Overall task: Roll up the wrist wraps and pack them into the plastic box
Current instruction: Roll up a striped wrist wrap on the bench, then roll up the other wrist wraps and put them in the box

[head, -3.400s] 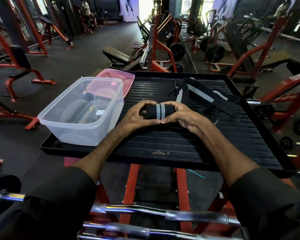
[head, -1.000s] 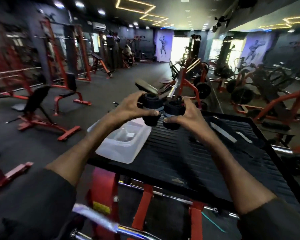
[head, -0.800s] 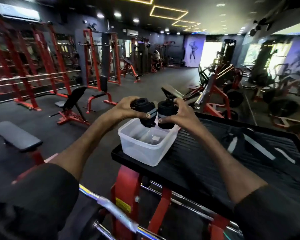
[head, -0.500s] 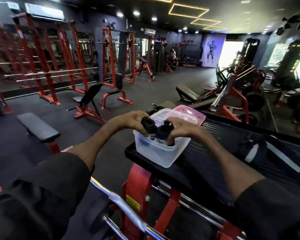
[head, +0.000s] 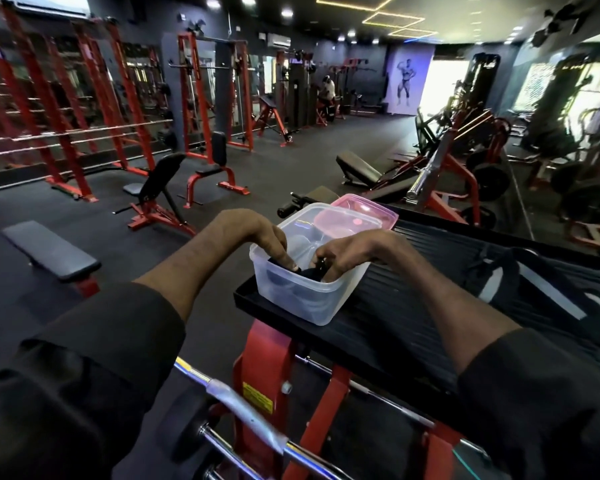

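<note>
– While both hands are down inside the clear plastic box [head: 302, 301], the L hand [head: 253, 230] has its fingers curled down onto a rolled wrist wrap [head: 273, 262]. It's a grip from above; the thumb's hidden.
– And the R?
– R hand [head: 355, 249] comes in over the box's right rim, fingers bent round a second rolled wrap [head: 312, 273]. Both rolls are black and sit side by side between the two hands. Touching or just v. close, can't tell.
– Are they down on the bottom?
– They're low inside, toward the near wall. Whether they sit on the floor of the box I can't tell, the plastic's cloudy.
– OK, around the box?
– Pink lid [head: 371, 211] is just behind it, partly hidden by the far rim. The box stands at the near-left corner of a black ribbed tray [head: 395, 323]. Over to the right on the same tray an unrolled wrist wrap [head: 513, 271], black w/ a pale stripe, lies flat, well apart from the box.
– Lower down?
– Red frame [head: 264, 362] under the tray and a chrome barbell [head: 246, 408] across the bottom. There's a black L sleeve [head: 101, 341] and R sleeve [head: 534, 393] at the forearms. A flat bench [head: 49, 251] stands on the floor at left, w/ red racks beyond.
</note>
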### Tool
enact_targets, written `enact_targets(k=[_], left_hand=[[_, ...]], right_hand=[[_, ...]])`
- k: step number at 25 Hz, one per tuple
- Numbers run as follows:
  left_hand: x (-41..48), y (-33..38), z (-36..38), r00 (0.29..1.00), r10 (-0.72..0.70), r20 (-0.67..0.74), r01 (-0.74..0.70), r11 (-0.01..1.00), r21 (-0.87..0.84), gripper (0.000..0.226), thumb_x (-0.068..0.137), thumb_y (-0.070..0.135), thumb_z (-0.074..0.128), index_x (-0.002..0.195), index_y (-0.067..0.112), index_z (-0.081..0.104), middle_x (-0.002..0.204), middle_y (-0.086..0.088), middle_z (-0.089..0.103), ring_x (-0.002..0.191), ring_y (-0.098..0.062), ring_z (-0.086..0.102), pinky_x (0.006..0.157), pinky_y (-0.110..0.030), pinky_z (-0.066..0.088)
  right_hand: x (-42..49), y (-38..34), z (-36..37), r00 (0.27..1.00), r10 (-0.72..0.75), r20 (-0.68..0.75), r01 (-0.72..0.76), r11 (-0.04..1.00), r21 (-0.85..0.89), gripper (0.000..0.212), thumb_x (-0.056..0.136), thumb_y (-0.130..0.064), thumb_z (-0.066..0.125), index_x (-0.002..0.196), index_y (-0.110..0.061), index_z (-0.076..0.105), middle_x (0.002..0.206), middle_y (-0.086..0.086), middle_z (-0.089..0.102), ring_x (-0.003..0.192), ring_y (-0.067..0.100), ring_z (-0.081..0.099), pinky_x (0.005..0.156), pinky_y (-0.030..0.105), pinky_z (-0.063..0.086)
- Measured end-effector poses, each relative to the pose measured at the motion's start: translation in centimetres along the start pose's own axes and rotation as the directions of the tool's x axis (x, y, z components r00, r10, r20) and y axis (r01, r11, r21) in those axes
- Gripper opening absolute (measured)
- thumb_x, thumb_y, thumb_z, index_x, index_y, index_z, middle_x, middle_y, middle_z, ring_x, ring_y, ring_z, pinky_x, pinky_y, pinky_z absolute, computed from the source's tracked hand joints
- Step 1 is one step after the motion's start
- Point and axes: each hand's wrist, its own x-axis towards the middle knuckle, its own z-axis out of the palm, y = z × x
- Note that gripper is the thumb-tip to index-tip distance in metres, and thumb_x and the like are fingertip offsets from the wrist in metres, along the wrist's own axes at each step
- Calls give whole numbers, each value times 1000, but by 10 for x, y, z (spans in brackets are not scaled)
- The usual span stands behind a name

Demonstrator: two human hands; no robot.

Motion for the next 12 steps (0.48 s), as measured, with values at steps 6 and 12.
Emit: enact_targets(k=[6, 12], left_hand=[[-3, 36, 6, 836, 305, -457, -383, 919, -88, 35, 96, 38, 64, 111, 7, 67, 102, -4, 66, 91, -17, 60, 71, -16, 46], [17, 129, 0, 475, 477, -740, -729, 684, -26, 28, 93, 19, 59, 115, 3, 67, 104, -8, 69, 93, -24, 65, 83, -28, 51]], right_hand=[[-14, 14, 0, 854, -110, -509, 241, 950, 199, 18, 78, -7, 73, 97, -8, 73, 92, 13, 75, 83, 17, 70, 82, 35, 55], [-86, 55, 0, 603, -40, -797, 346, 913, 216, 23, 72, 0, 65, 86, -14, 75, 83, 4, 69, 78, 8, 59, 73, 31, 45]])
